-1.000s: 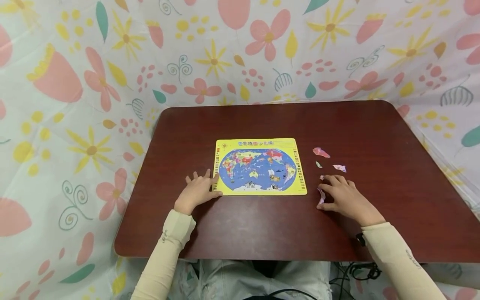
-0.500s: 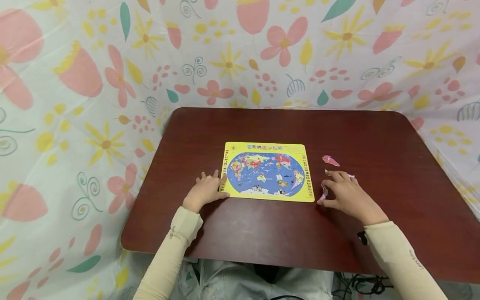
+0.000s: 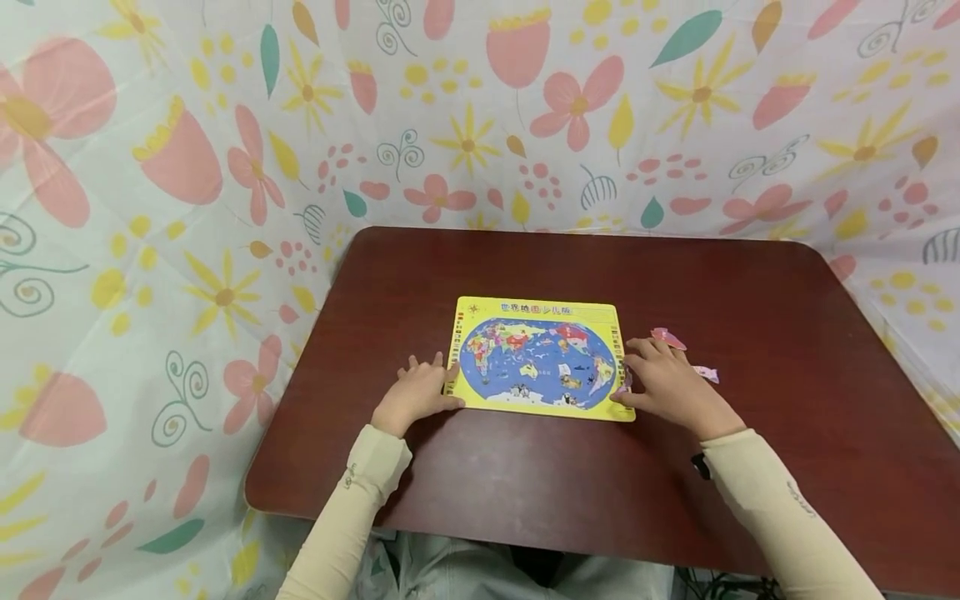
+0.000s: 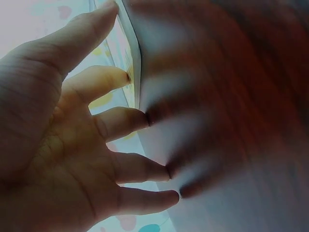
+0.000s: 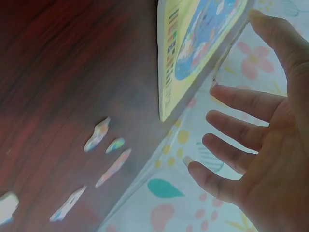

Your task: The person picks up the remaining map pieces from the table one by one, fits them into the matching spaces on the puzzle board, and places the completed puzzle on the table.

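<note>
Filling the background is a flower-patterned cloth [image 3: 405,100], and before it stands a dark reddish-brown table [image 3: 525,492]. Near the table's middle lies a yellow-bordered world map board [image 3: 542,357], flat, with a blue oval sea and coloured lands. The left hand [image 3: 415,395] rests at the board's left edge, fingers spread and grasping nothing; thumb and index finger meet the rim, probably to keep it from sliding. The right hand [image 3: 670,385] is at the opposite edge, pinching a slim pinkish piece [image 3: 627,382] between thumb and index finger, over the right margin as the head view shows it; whether the piece touches the board cannot be told.

The step in hand looks like bringing this piece to its place on the map. The next move seems to call for turning it to match its gap, then lowering and pressing it while the left hand steadies the rim; the gap itself cannot be made out.

Loose on the table, just beyond the right hand, are a red-pink piece [image 3: 668,338] and a white-and-pink piece [image 3: 705,373]. Smallest is a green piece [image 5: 115,145], seen in the right wrist view.
</note>
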The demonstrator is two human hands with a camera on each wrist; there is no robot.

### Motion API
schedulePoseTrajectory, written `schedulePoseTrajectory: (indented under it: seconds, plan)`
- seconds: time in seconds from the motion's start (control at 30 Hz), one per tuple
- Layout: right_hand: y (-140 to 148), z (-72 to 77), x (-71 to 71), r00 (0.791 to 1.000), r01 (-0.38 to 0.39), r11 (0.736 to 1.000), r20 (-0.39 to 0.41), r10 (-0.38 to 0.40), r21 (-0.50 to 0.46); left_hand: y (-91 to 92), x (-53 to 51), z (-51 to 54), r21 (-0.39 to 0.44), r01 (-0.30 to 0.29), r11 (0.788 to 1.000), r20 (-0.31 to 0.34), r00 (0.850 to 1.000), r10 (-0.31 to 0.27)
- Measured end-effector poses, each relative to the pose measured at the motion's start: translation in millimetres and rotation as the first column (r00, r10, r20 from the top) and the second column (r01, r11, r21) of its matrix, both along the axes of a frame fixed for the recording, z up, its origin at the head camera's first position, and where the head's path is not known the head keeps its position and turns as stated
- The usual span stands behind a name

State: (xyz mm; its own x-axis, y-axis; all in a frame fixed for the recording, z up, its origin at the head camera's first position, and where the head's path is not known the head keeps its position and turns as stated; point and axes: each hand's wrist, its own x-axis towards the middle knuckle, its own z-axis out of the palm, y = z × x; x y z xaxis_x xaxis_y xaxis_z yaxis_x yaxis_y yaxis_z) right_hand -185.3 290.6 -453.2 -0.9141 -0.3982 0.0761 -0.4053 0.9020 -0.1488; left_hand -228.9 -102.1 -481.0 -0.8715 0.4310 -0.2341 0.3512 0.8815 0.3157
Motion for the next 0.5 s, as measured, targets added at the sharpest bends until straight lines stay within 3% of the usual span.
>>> schedulePoseTrajectory:
  seconds: [0.2,0.5]
  plan:
    - [-12.3,-7.1,-13.1,0.999,-0.033,0.999,0.023,0.032,0.013,-0.8,-0.3,-3.6,0.006,-0.015,1.000,-0.012,1.000,0.015]
    - [-23.7,-18.0,-27.7,0.996,-0.016,0.999,0.088,0.012,0.045,-1.2,-1.6,-2.9,0.011,-0.023,1.000,-0.016,1.000,0.023]
